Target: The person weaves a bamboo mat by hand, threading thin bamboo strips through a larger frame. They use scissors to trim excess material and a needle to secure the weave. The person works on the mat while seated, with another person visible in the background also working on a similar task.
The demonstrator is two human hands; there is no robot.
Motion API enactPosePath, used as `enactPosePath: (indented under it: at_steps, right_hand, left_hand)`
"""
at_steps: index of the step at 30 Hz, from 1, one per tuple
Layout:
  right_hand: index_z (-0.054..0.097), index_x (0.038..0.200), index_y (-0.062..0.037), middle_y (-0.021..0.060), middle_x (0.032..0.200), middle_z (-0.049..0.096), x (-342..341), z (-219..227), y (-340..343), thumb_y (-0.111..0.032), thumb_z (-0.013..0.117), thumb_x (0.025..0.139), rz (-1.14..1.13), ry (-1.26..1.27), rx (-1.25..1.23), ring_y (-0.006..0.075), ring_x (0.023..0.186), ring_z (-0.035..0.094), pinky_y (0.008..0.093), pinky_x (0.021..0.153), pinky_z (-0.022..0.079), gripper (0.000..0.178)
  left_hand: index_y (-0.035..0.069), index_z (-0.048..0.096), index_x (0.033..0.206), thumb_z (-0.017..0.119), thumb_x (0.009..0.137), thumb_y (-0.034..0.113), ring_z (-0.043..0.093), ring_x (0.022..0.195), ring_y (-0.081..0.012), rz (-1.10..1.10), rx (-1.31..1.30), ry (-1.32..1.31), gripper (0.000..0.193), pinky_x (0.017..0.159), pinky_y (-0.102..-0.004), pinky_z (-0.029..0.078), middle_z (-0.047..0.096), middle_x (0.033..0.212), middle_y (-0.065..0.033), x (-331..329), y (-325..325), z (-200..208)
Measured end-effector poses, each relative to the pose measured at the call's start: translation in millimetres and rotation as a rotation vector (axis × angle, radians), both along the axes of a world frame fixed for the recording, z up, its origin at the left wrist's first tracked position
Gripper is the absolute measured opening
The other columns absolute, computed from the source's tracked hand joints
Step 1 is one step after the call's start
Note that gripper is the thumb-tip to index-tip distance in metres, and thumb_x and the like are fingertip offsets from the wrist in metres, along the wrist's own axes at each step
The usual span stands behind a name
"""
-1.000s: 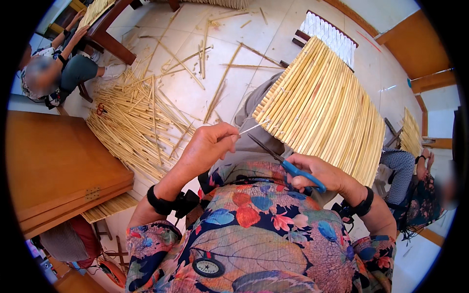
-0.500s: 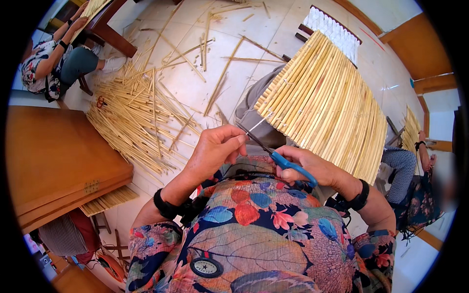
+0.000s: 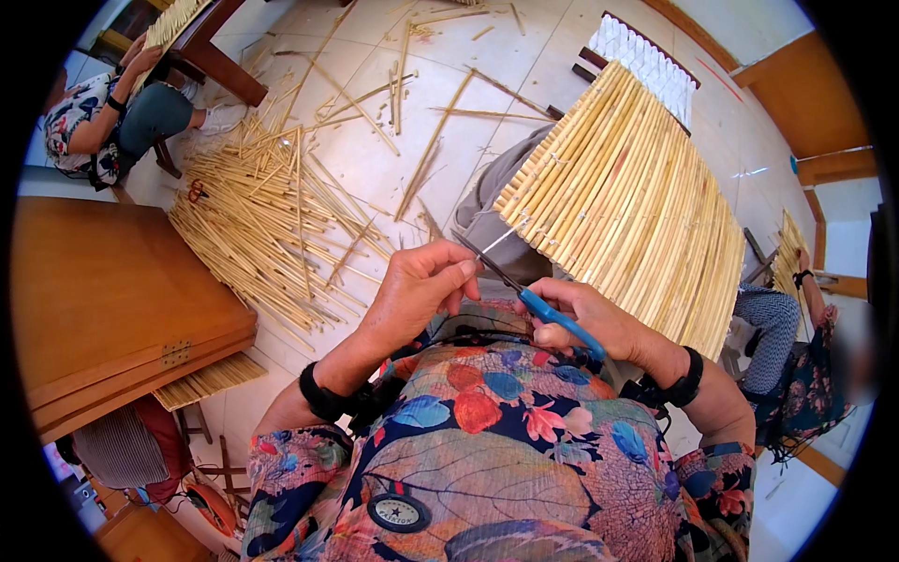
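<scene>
"Blue-handled scissors (image 3: pixel 534 303) have shifted leftward since a second ago, and their dark blades now cross the white string (image 3: pixel 503 240)."

"Starting from the left, what's there?"

"A brown wooden box (image 3: pixel 112 290), then a pile of loose stalks (image 3: pixel 248 229) on the floor, with a pair of red-handled scissors (image 3: pixel 196 191) lying on it."

"Next, the hands?"

"The left hand (image 3: pixel 417 286) pinches the string between thumb and forefinger, other fingers curled. From there it runs up and right to the near corner of the stalk mat (image 3: pixel 637 206)."

"And the right hand (image 3: pixel 599 318)?"

"Closed around the blue handles; I can't tell how far apart the blades stand."

"Where's the mat, exactly?"

"Just ahead of the right hand, slanting away, its stalks side by side. Farther right, another person (image 3: pixel 801 375) sits near a smaller mat (image 3: pixel 787 267)."
</scene>
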State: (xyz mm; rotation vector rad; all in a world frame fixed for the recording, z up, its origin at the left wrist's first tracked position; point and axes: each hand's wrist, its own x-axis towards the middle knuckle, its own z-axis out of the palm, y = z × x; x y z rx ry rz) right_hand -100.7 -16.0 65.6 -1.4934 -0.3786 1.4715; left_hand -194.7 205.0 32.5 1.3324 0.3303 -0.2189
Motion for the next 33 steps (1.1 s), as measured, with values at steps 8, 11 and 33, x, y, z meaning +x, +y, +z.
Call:
enactPosePath:
  at_steps: [8,11,33]
  right_hand:
    - [0.054,0.108,0.0008,0.0018,0.081,0.056,1.5,4.0,3.8,-0.032,0.072,0.081,-0.022,-0.013,0.025,0.0076,0.070,0.052,0.0226,0.061,0.044,0.046]
    - [0.054,0.109,0.0004,0.0025,0.080,0.056,-0.3,-9.8,0.8,-0.033,0.072,0.081,0.033,-0.232,0.124,0.0079,0.072,0.053,0.0230,0.063,0.044,0.047]
    - [0.051,0.126,-0.0046,0.0114,0.103,0.061,-4.4,23.1,-156.5,-0.005,0.069,0.077,-0.719,-1.150,-0.516,0.0182,0.084,0.060,0.0301,0.076,0.049,0.052]
  left_hand:
    - [0.001,0.063,0.094,0.054,0.094,0.011,0.053,0.055,-0.0056,0.022,0.012,-0.033,0.013,0.050,-0.0189,0.040,0.063,0.071,-0.0028,-1.0,0.9,-4.6]
    - [0.001,0.064,0.097,0.054,0.094,0.011,0.054,0.058,-0.0060,0.041,-0.040,-0.046,0.014,0.051,-0.0194,0.041,0.063,0.071,-0.0024,-2.3,-0.1,-8.0]
    - [0.000,0.061,0.096,0.054,0.090,0.001,0.063,0.067,-0.0152,-0.364,0.143,-0.044,0.009,0.066,-0.0260,0.048,0.066,0.073,-0.0084,48.6,-1.2,17.2]
